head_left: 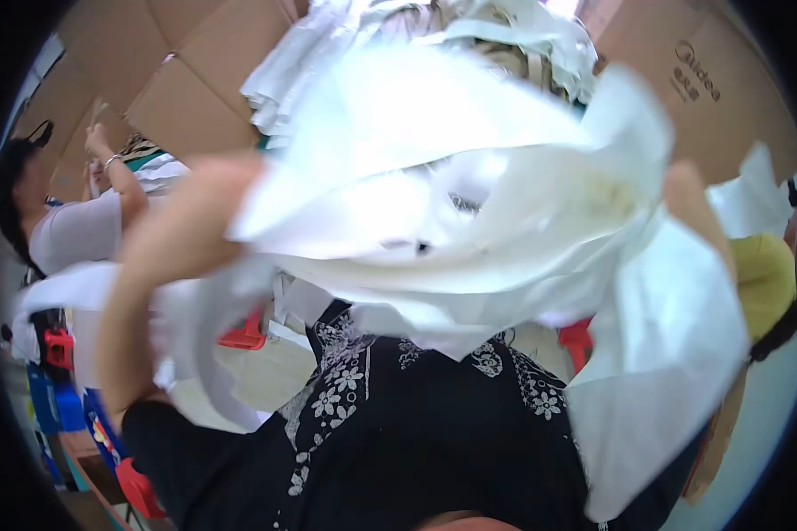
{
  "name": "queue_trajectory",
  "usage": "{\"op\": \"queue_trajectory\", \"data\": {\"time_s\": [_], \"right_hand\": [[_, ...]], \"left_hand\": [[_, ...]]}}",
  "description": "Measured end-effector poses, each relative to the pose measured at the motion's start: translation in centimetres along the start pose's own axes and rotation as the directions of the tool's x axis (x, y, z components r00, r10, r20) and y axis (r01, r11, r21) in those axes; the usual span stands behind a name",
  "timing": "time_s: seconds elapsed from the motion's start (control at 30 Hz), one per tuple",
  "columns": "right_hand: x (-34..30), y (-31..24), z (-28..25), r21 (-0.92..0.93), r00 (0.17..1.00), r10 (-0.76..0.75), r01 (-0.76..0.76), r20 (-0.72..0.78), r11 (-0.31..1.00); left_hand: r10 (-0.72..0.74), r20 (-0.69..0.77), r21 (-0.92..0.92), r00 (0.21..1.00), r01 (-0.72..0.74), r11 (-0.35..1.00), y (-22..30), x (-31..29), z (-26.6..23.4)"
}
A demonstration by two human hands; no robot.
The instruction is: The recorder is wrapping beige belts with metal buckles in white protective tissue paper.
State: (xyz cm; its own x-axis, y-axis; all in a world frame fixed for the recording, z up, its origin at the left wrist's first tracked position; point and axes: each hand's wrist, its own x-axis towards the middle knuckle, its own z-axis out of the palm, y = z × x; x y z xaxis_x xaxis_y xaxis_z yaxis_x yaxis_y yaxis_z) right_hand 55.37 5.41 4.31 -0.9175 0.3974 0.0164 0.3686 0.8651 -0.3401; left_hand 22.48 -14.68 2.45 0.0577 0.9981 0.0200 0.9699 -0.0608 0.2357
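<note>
A large white cloth piece (452, 239) is stretched up in front of my chest, smeared by motion. Long flaps hang from it, one on the left and a wide one (664, 372) on the right. It has a faint brownish patch near its right end. At the left edge, my left hand (226, 190) holds the cloth, its fingers blurred and partly behind it. On the opposite edge my right hand (684, 190) is raised too, mostly covered by the cloth, which hangs from there. Whether the cloth is a finished garment I cannot tell.
Behind the cloth lies a heap of white and tan pieces (301, 66) between cardboard panels (195, 106). A co-worker in a pale top (80, 230) is at the left, another in a yellow top (766, 283) at the right. Red stools (246, 332) and a blue bin (58, 403) stand lower down.
</note>
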Motion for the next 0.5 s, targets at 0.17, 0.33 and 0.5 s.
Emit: {"op": "queue_trajectory", "data": {"time_s": [0.17, 0.33, 0.5], "right_hand": [[0.8, 4.6, 10.4, 0.032, 0.950, 0.064, -0.077, 0.305, 0.997], [2.0, 7.0, 22.8, 0.415, 0.933, 0.161, -0.292, 0.323, 0.861], [7.7, 3.2, 36.9, 0.154, 0.984, 0.168, -0.176, 0.064, 0.972]], "left_hand": [[-0.015, 0.361, -0.230, 0.933, 0.105, 0.967, -2.0, 5.0, 20.7], [0.112, 0.536, -0.469, 0.836, 0.185, 0.864, -5.6, 8.0, 30.8], [0.089, 0.247, -0.588, 0.965, 0.076, 0.805, -10.4, 4.3, 40.2]]}}
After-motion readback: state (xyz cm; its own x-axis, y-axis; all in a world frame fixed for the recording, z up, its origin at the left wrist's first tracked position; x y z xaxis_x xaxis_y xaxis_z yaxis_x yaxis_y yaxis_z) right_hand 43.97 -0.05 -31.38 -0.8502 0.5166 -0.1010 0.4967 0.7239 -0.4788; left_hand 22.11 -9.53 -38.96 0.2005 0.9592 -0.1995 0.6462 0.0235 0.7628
